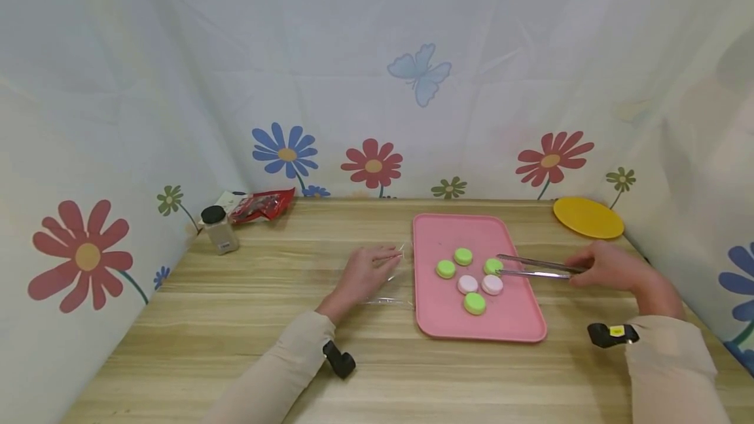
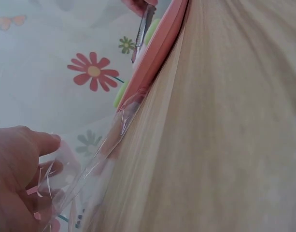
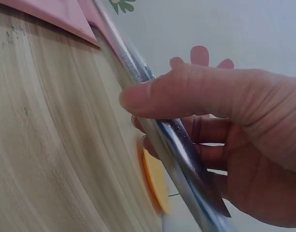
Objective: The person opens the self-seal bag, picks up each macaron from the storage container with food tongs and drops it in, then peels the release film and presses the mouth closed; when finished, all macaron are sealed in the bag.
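My right hand (image 1: 612,270) grips silver metal tongs (image 1: 544,268), its thumb along one arm of them in the right wrist view. The tongs' tips reach over the pink tray (image 1: 427,319), one on each side of a green macaron (image 1: 493,266); whether they touch it I cannot tell. Several other green macarons (image 1: 474,303) and two pale pink macarons (image 1: 468,284) lie on the tray. Left of it, my left hand (image 1: 362,277) holds a clear plastic bag (image 2: 106,150) by its edge, between thumb and fingers. The bag lies against the tray's left side.
At the back right lies a yellow plate (image 1: 588,217). A jar with a black lid (image 1: 220,231) stands at the back left, beside a red packet (image 1: 263,205). Flowered cloth (image 1: 353,84) hangs around the wooden table (image 1: 283,247).
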Tool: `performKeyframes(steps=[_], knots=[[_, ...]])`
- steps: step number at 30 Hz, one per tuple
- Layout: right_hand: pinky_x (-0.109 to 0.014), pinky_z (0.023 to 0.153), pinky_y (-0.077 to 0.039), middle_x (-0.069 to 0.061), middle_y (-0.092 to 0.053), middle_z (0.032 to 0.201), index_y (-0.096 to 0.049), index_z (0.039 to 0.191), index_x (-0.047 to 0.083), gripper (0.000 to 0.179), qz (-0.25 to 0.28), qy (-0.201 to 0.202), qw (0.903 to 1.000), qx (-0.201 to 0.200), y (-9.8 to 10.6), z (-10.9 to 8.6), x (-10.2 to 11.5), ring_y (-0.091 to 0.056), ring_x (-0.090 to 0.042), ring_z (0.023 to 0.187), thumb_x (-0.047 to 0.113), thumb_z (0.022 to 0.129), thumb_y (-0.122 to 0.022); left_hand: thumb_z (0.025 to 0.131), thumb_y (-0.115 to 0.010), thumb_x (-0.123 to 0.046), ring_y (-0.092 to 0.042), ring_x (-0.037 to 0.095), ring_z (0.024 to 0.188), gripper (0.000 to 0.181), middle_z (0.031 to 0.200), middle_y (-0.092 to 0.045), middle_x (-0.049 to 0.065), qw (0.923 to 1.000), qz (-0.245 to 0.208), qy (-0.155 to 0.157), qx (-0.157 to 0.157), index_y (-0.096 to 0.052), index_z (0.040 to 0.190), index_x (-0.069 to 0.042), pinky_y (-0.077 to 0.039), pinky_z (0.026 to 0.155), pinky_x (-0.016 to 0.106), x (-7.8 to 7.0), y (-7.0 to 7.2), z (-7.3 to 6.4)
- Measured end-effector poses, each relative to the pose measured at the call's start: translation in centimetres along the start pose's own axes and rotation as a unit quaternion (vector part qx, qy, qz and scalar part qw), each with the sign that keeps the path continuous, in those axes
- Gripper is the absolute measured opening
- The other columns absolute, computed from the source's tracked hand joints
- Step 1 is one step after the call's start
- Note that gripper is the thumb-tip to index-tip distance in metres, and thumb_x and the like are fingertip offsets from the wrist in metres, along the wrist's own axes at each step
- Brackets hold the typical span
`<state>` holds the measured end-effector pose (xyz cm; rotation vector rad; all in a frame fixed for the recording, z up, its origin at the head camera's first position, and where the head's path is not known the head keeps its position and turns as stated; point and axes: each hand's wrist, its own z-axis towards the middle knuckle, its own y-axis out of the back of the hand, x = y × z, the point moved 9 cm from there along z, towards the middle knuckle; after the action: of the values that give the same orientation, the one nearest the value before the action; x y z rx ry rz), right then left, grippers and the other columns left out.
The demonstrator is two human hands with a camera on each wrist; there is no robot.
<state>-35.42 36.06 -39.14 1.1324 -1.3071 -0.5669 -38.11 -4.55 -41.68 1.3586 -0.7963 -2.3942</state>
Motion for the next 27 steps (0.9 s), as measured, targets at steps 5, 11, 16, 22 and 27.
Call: performKeyframes(steps=[5,11,16,22,27], knots=[[-0.033,0.072,-0.054,-0.009,-0.074,0.097,-0.073,0.112,-0.005,0.039,-0.013,0.009,0.9999,-0.001,0.0,0.2,0.3,-0.06,-0.017,0.08,0.016,0.081,-0.083,0.098,-0.066,-0.017,-0.06,0.032,0.123,0.024,0.126,-0.066,0.017,1.0,0.004,-0.002,0.004,-0.074,0.116,-0.002,-0.044,0.107,0.046,-0.2,0.0,0.1],[-0.03,0.071,-0.053,-0.007,-0.074,0.097,-0.073,0.114,-0.004,0.039,-0.001,0.004,1.0,0.001,-0.2,0.3,0.3,-0.06,-0.017,0.08,0.016,0.082,-0.083,0.099,-0.065,-0.019,-0.06,0.033,0.123,0.026,0.125,-0.067,0.016,1.0,0.004,-0.009,0.001,-0.074,0.116,-0.001,-0.044,0.106,0.046,-0.3,0.0,0.0],[-0.03,0.069,-0.053,-0.004,-0.073,0.095,-0.074,0.113,-0.002,0.037,-0.008,0.012,0.9999,-0.009,0.2,0.0,0.5,-0.059,-0.017,0.079,0.018,0.082,-0.082,0.099,-0.065,-0.019,-0.06,0.033,0.122,0.027,0.125,-0.067,0.017,0.9999,0.01,-0.013,-0.002,-0.074,0.116,0.0,-0.045,0.106,0.047,-0.3,0.0,-0.1],[-0.029,0.067,-0.05,0.001,-0.07,0.092,-0.076,0.112,0.002,0.035,0.013,0.031,0.9988,-0.036,0.9,-0.1,2.3,-0.055,-0.018,0.08,0.022,0.084,-0.082,0.098,-0.066,-0.016,-0.06,0.035,0.122,0.025,0.125,-0.066,0.019,0.9999,0.011,-0.012,-0.004,-0.074,0.115,-0.001,-0.043,0.107,0.049,-0.6,0.1,0.0],[-0.026,0.062,-0.049,0.003,-0.065,0.083,-0.077,0.112,0.006,0.03,0.035,0.087,0.9951,-0.031,0.0,1.3,6.1,-0.054,-0.018,0.074,0.018,0.084,-0.082,0.099,-0.065,-0.019,-0.06,0.033,0.123,0.026,0.126,-0.066,0.018,0.9993,0.034,-0.017,-0.002,-0.074,0.117,-0.002,-0.039,0.109,0.054,-0.8,0.0,0.0]])
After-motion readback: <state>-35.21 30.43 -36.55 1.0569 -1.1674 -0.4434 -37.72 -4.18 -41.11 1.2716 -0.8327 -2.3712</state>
